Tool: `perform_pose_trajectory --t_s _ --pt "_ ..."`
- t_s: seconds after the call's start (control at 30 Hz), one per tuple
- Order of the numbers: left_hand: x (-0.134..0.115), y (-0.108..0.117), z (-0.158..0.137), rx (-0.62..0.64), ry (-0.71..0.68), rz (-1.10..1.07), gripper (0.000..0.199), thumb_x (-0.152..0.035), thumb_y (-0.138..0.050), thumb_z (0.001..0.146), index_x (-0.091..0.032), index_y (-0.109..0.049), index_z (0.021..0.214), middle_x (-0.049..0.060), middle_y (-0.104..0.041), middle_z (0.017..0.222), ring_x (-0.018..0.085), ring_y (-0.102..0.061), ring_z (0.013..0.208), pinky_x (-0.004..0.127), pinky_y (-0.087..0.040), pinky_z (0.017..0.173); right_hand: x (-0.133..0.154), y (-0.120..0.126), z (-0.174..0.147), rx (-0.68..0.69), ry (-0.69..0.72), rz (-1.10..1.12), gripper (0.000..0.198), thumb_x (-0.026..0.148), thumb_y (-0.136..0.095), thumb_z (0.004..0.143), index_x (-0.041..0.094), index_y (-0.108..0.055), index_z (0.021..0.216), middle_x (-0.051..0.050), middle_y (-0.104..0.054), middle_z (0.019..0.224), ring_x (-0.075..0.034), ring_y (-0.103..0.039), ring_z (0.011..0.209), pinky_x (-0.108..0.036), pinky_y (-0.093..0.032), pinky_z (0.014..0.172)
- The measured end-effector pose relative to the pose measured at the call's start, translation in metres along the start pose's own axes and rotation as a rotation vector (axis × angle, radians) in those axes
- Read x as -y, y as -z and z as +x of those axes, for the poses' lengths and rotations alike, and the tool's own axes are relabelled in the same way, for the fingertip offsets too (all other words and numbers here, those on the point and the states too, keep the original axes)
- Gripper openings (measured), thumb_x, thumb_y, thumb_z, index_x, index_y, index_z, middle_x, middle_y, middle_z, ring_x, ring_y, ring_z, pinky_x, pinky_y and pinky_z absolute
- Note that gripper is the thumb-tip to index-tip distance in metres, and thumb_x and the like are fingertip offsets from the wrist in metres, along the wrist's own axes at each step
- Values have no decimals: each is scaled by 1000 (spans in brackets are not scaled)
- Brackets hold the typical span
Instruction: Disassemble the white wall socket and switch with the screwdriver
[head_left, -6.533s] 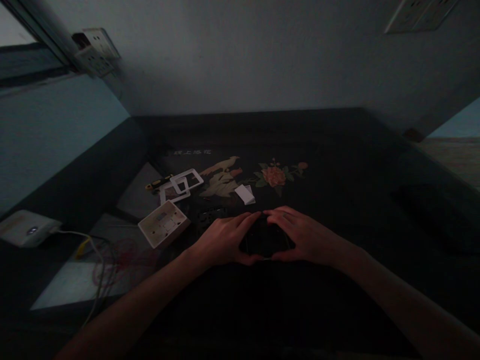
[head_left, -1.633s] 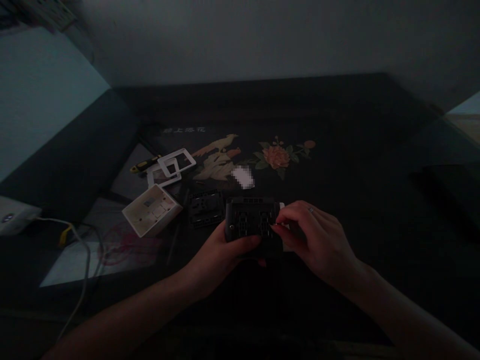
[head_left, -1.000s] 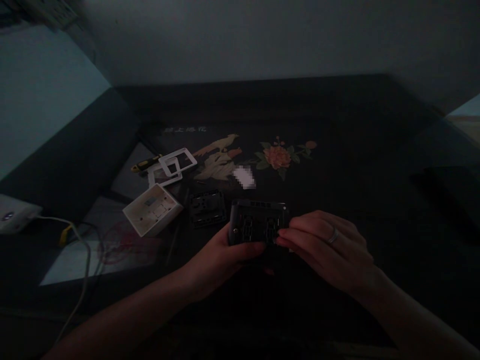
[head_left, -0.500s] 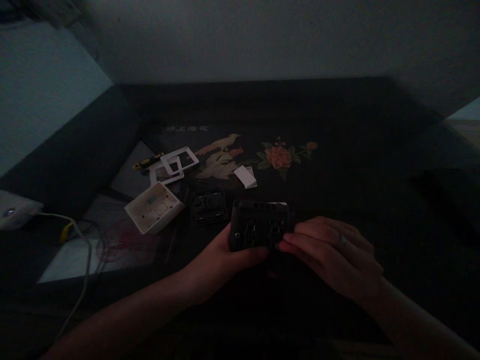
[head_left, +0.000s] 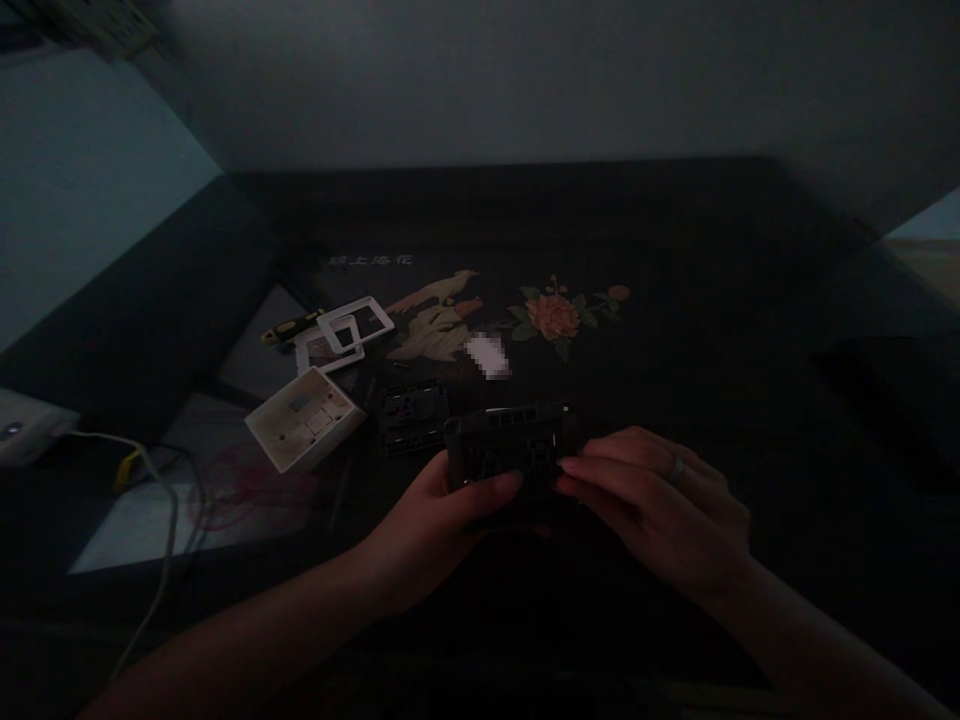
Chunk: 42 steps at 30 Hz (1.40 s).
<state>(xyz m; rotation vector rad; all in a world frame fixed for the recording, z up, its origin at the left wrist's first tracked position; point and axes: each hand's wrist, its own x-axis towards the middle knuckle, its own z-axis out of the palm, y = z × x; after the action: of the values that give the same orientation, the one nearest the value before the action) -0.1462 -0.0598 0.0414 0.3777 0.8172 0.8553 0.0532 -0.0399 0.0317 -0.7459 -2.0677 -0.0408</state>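
A black plastic switch module [head_left: 517, 425], rectangular with slots and small metal contacts, is held above the table's near part. My left hand [head_left: 442, 510] grips its left end, thumb across the near face and other fingers beneath. At its right end, my right hand [head_left: 660, 490] has its fingers bunched together, fingertips touching the module's edge; a ring is on one finger. Whether something small is between those fingertips is too dark to tell. Behind and left of the held module, a second black module [head_left: 413, 415] lies on the table.
A white open wall box [head_left: 304, 420] sits at left, with two overlapping white frames [head_left: 357, 322] and a yellow-black tool handle [head_left: 292, 327] behind it. White flat pieces [head_left: 487, 355], pixelated, lie mid-table. A pale cable [head_left: 174, 515] runs down from a white box [head_left: 34, 427].
The switch module has tilted, so its slotted long side now faces up more, and it has shifted slightly left. Both hands stay on it, and the view has moved a little.
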Motion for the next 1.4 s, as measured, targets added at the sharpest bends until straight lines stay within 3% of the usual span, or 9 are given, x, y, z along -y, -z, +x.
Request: perform_pose_trajectory --t_s 0.43,0.6,0.77,0.87,0.97,1.07,1.2,1.3,1.4 --pt "4 0 2 -22 10 3 35 -27 -93 63 -17 -72 89 1 -76 82 17 -70 74 27 -60 63 3 13 1 164 157 -78 16 9 -55 97 16 -69 100 -3 -75 86 -15 -72 80 -29 -62 71" --pt "0 2 1 -45 48 32 37 -25 -91 66 -17 -70 95 1 -76 88 17 -70 79 27 -57 73 2 8 2 35 235 -19 11 11 -58 96 15 -68 94 -6 -78 88 -16 -73 81 -27 -63 66" --pt "-7 8 -1 206 -1 188 61 -21 -84 74 -25 -60 130 6 -71 123 25 -68 109 35 -51 94 8 7 8 44 -332 300 15 10 -62 91 21 -65 100 -2 -79 89 -14 -75 74 -23 -62 64" --pt "-13 5 -4 208 -45 357 56 -24 -80 80 -28 -60 132 5 -64 135 27 -62 121 33 -49 97 8 8 12 70 -643 534 20 9 -60 90 22 -66 102 3 -75 77 -10 -71 59 -17 -58 54" --pt "-15 2 -4 178 -91 445 54 -36 -80 81 -28 -62 131 4 -64 136 30 -60 123 33 -51 96 5 8 15 206 -790 767 18 8 -56 89 20 -68 96 3 -70 70 -9 -67 52 -15 -53 46" --pt "-12 5 -1 53 -149 497 53 -51 -73 84 -27 -64 131 4 -63 140 32 -56 129 35 -48 102 3 10 16 271 -835 795 17 10 -54 90 19 -68 93 4 -65 61 -10 -61 46 -16 -46 39" --pt "-7 16 1 -82 -216 542 53 -54 -65 89 -23 -64 132 4 -59 145 32 -45 140 35 -39 112 3 13 17 182 -728 597 22 12 -52 91 23 -72 94 2 -73 78 -11 -68 63 -16 -51 50" --pt "-6 21 1 -97 -228 520 50 -53 -63 91 -28 -63 134 1 -59 144 29 -47 138 31 -42 108 6 13 17 161 -650 496 25 11 -51 92 24 -72 95 3 -75 85 -9 -71 74 -15 -54 63" --pt "-7 19 -1 -75 -153 492 59 -55 -67 87 -30 -57 139 2 -59 144 31 -57 127 32 -52 94 11 10 17 159 -601 414 22 10 -54 90 22 -72 96 4 -72 77 -7 -66 61 -12 -50 55"
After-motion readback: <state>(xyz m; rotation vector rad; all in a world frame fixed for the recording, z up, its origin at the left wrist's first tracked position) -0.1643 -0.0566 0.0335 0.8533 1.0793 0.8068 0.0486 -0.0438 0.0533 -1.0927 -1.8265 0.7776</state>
